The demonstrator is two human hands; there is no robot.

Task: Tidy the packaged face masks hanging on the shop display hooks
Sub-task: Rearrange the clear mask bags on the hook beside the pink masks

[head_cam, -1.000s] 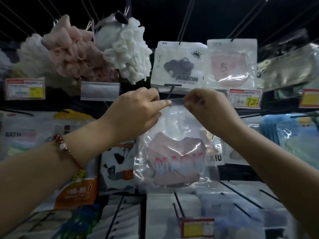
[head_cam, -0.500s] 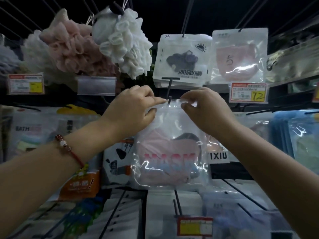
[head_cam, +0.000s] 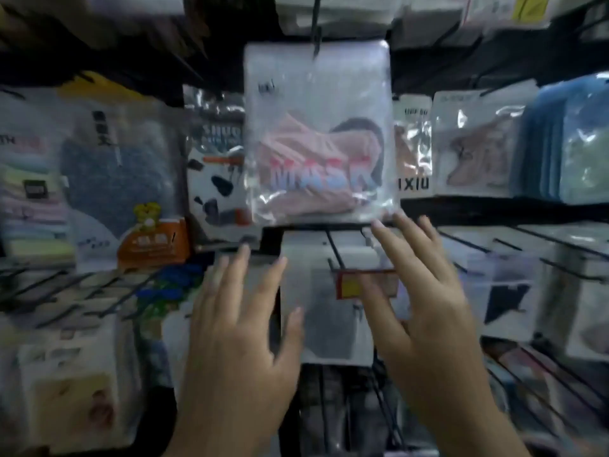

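Observation:
A clear packet with a pink mask and the word MASK (head_cam: 318, 136) hangs from a black display hook (head_cam: 315, 34) at the top centre. Both my hands are below it with fingers spread and straight, holding nothing. My left hand (head_cam: 240, 328) is lower left of the packet. My right hand (head_cam: 421, 301) is lower right, its fingertips just under the packet's bottom right corner. Between my hands hangs a white packet with a grey mask (head_cam: 324, 308) on a lower hook.
More mask packets hang all around: a dark grey one (head_cam: 115, 179) at left, a panda-print one (head_cam: 217, 179) beside it, pink ones (head_cam: 474, 146) and a blue stack (head_cam: 573, 140) at right. A red and yellow price tag (head_cam: 354, 285) sits on the lower hook. Black hook rods stick out towards me.
Both hands have let go of the MASK packet's top and dropped below it with fingers spread. The packet now hangs on the hook. The view has tilted down.

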